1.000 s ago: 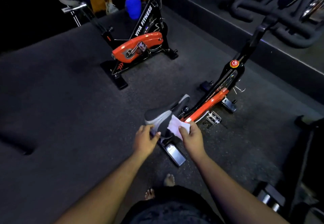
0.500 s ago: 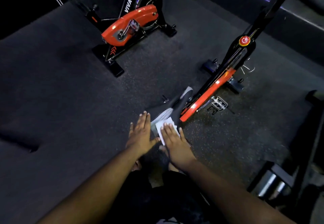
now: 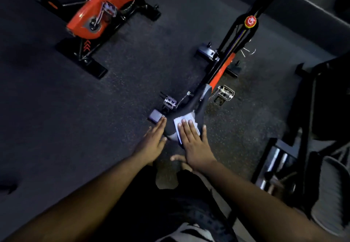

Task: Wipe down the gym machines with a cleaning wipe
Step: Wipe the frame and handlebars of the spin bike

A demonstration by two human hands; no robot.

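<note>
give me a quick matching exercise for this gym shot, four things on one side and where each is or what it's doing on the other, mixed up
Things:
1. wipe
2. left hand
3. right hand
4. knob

States:
A. red, up on the bike frame
B. flat along the saddle's left side
C. white, spread on the saddle
D. pressing flat on the wipe

Pairs: 1-C, 2-B, 3-D, 4-A

Count: 2 exercise bikes, near one [image 3: 223, 67], far one [image 3: 102, 20]. 1 saddle [image 3: 191, 107] in view. 1 white wipe [image 3: 186, 121]. 2 hands: left [image 3: 152, 141], right [image 3: 195, 143]. 3 pedals: near bike 2 [image 3: 170, 102] [image 3: 226, 92], far bike 1 [image 3: 108, 8]. 1 red knob [image 3: 250, 21].
</note>
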